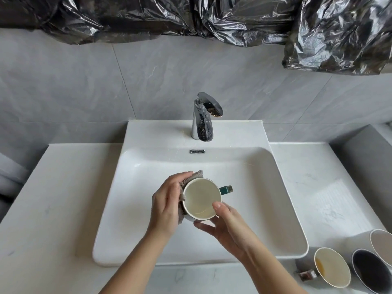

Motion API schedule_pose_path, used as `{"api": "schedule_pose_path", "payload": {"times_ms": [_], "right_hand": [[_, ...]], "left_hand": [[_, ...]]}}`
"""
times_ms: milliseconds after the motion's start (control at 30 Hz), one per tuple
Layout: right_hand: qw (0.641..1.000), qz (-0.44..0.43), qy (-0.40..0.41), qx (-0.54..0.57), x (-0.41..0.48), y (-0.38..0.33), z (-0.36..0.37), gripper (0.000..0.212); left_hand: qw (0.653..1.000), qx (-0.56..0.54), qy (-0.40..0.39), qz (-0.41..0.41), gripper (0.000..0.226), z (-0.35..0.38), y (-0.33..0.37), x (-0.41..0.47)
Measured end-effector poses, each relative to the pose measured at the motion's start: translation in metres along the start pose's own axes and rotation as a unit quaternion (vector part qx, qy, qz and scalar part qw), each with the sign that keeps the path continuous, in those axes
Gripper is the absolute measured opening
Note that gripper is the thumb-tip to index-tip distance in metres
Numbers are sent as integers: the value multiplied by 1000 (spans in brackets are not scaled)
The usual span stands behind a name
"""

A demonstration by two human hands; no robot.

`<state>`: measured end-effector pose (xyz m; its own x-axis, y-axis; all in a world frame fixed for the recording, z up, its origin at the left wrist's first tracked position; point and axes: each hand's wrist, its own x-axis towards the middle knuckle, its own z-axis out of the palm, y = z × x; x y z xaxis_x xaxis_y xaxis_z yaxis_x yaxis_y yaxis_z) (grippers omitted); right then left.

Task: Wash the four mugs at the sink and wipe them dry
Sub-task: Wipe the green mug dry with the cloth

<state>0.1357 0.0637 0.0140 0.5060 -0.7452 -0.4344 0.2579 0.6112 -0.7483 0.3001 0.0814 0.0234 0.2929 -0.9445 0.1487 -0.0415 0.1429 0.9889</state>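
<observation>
Over the white sink basin (265, 209) I hold a mug (201, 198) with a cream inside and a dark green handle pointing right. My left hand (167, 200) presses a grey cloth (192, 176) against the mug's left outer wall, fingers curled round cloth and mug. My right hand (224, 225) grips the mug's near rim, thumb on top and fingers underneath. Three more mugs stand on the counter at the lower right: a cream-lined one with an orange stain (332, 266), a dark-lined one (371, 270) and a beige-lined one (381, 244).
A chrome tap (204, 117) stands behind the basin, with no water running. The white marble counter (53, 198) extends on both sides. A small brown object (306, 275) lies by the stained mug. Crumpled black plastic sheeting (212, 18) hangs along the wall above.
</observation>
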Motion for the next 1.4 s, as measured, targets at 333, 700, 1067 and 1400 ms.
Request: {"api": "schedule_pose_path", "payload": {"times_ms": [333, 700, 1067, 1400], "right_hand": [[999, 0, 50, 14, -3, 10, 5, 103], [998, -4, 28, -57, -6, -2, 0, 84], [988, 15, 2, -152, -7, -15, -8, 78], [968, 34, -33, -247, -9, -21, -9, 71]], "left_hand": [[997, 42, 42, 53, 38, 5, 8, -2], [999, 33, -9, 23, 33, -3, 8, 3], [971, 75, -227, 20, 45, -18, 17, 32], [946, 123, -299, -9, 34, -14, 17, 36]]}}
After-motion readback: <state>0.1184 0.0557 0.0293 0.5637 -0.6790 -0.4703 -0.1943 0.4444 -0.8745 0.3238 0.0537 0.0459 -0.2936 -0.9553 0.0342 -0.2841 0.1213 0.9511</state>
